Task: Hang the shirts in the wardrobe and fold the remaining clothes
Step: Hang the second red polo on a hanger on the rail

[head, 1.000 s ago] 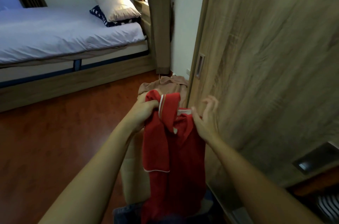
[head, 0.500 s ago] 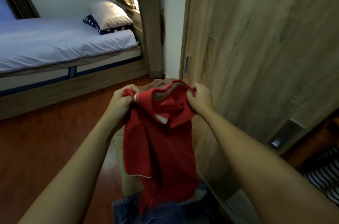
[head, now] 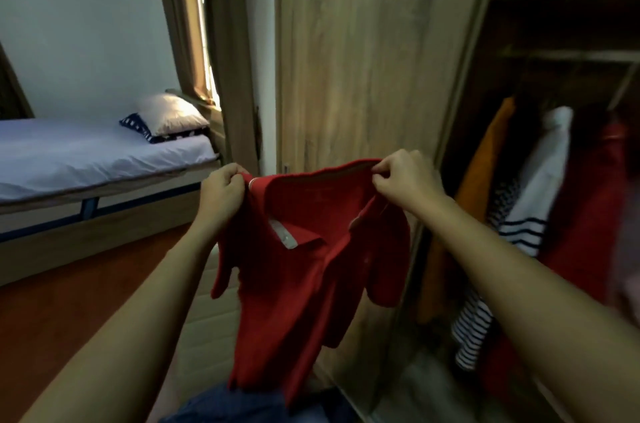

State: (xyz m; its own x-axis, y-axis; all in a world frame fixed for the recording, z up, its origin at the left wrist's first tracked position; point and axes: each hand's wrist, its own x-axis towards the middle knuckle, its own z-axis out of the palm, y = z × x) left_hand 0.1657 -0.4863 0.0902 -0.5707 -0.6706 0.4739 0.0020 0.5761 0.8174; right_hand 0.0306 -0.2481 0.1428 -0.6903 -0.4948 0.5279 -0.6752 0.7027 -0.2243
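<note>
Head view: the left hand (head: 223, 192) pinches one shoulder of the shirt (head: 311, 270) and the right hand (head: 403, 180) pinches the other. The collar is stretched open between them and the body hangs down in front of the wardrobe (head: 363, 58) door, just left of its open side, where hung clothes (head: 540, 197) crowd. I'd say keep both shoulders level, let the cloth drop straight, then free one hand for a hanger, since neither holds one, and feed it through the collar before lifting the shirt in
</note>
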